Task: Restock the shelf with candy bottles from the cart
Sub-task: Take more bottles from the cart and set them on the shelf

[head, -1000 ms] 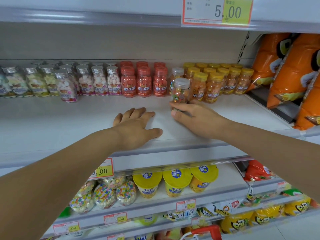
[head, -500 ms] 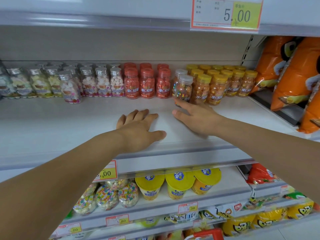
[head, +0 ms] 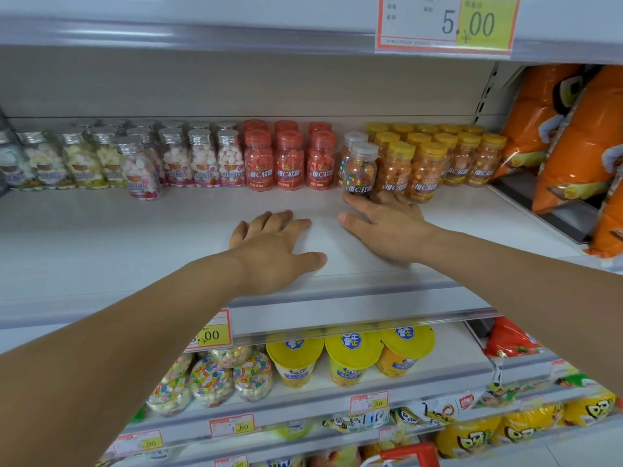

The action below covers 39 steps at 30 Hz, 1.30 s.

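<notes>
While the left hand [head: 276, 246] is lying flat on the shelf [head: 135, 237], the right hand [head: 387, 227] — grip wide — is touching a clear-capped bottle [head: 360, 163] of mixed-colour candies [head: 357, 173].

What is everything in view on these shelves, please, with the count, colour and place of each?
shelf: one, white, mid-frame.
clear-capped bottles: two, multicoloured candy, between the red and yellow groups.
red-capped bottles: six visible, red, centre back.
yellow-capped bottles: a dozen or more, orange candy, right of centre.
silver-capped bottles: many, pale candy, left.
snack bags: several, orange, far right.
cups: three, yellow lids, shelf below.
price tag: one, white and yellow, top rail.
left hand: flat on shelf.
right hand: fingers touching front clear-capped bottle.
</notes>
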Each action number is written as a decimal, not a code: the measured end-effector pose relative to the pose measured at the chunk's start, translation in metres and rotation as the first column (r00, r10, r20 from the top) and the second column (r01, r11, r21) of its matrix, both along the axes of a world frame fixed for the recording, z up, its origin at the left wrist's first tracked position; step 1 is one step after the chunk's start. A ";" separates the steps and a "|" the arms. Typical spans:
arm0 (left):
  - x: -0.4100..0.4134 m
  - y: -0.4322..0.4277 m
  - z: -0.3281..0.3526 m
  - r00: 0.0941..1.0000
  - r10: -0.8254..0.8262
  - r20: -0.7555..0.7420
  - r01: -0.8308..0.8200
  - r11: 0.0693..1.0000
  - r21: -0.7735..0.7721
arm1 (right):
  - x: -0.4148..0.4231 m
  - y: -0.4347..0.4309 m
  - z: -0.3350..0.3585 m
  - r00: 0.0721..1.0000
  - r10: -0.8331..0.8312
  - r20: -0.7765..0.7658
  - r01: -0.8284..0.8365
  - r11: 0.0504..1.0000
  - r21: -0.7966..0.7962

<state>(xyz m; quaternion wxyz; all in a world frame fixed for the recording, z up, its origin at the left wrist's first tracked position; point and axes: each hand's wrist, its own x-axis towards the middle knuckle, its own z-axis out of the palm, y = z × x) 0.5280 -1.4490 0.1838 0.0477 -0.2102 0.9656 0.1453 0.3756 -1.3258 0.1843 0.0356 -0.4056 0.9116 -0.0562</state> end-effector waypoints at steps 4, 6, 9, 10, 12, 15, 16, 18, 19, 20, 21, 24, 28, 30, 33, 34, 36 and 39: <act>0.005 -0.001 0.002 0.977 -0.007 -0.212 -0.004 0.999 -0.052 | 0.006 0.008 0.002 0.999 0.040 -0.003 -0.040 0.983 -0.180; 0.014 0.003 0.006 0.910 -0.034 -0.413 -0.017 0.993 -0.121 | 0.015 0.014 0.004 0.992 0.099 -0.074 -0.119 0.932 -0.342; 0.036 0.014 0.013 0.805 -0.053 -0.591 -0.058 0.984 -0.168 | 0.039 0.022 0.008 0.970 0.185 -0.160 -0.240 0.843 -0.481; 0.044 0.017 0.013 0.779 -0.060 -0.625 -0.065 0.983 -0.174 | 0.049 0.024 0.008 0.962 0.214 -0.170 -0.272 0.821 -0.502; 0.065 0.021 0.010 0.730 -0.073 -0.679 -0.075 0.980 -0.187 | 0.071 0.028 0.008 0.945 0.274 -0.176 -0.326 0.771 -0.548; 0.104 0.028 0.003 0.652 -0.073 -0.755 -0.115 0.974 -0.194 | 0.107 0.029 0.007 0.900 0.381 -0.213 -0.427 0.668 -0.610; 0.119 0.031 -0.001 0.630 -0.069 -0.773 -0.141 0.969 -0.201 | 0.120 0.028 0.005 0.879 0.422 -0.223 -0.461 0.632 -0.622; 0.151 0.039 -0.012 0.600 -0.050 -0.798 -0.187 0.962 -0.200 | 0.147 0.028 -0.004 0.835 0.513 -0.202 -0.508 0.574 -0.643; 0.166 0.042 -0.021 0.596 -0.037 -0.802 -0.200 0.961 -0.193 | 0.161 0.027 -0.011 0.812 0.557 -0.175 -0.523 0.558 -0.644; 0.182 0.046 -0.033 0.601 -0.013 -0.799 -0.214 0.961 -0.176 | 0.175 0.027 -0.021 0.789 0.597 -0.144 -0.534 0.552 -0.641; 0.198 0.048 -0.047 0.615 0.026 -0.788 -0.232 0.961 -0.150 | 0.188 0.026 -0.034 0.768 0.632 -0.107 -0.543 0.554 -0.631; 0.249 0.053 -0.111 0.719 0.204 -0.665 -0.294 0.955 -0.025 | 0.220 0.021 -0.089 0.709 0.702 0.072 -0.549 0.612 -0.569; 0.312 0.069 -0.217 0.865 0.414 -0.285 -0.417 0.907 0.052 | 0.251 0.024 -0.185 0.678 0.657 0.329 -0.537 0.749 -0.389; 0.334 0.082 -0.261 0.860 0.509 -0.037 -0.508 0.860 0.050 | 0.266 0.029 -0.230 0.667 0.612 0.425 -0.537 0.790 -0.296; 0.358 0.104 -0.315 0.776 0.568 0.274 -0.614 0.780 0.121 | 0.284 0.037 -0.290 0.676 0.488 0.552 -0.550 0.833 -0.064; 0.364 0.111 -0.328 0.753 0.567 0.333 -0.637 0.756 0.153 | 0.290 0.040 -0.308 0.679 0.426 0.597 -0.547 0.837 0.024; 0.375 0.122 -0.349 0.730 0.560 0.393 -0.665 0.714 0.218 | 0.302 0.048 -0.340 0.674 0.324 0.664 -0.563 0.808 0.177; 0.384 0.136 -0.367 0.724 0.545 0.422 -0.677 0.680 0.283 | 0.325 0.059 -0.377 0.636 0.305 0.708 -0.634 0.730 0.255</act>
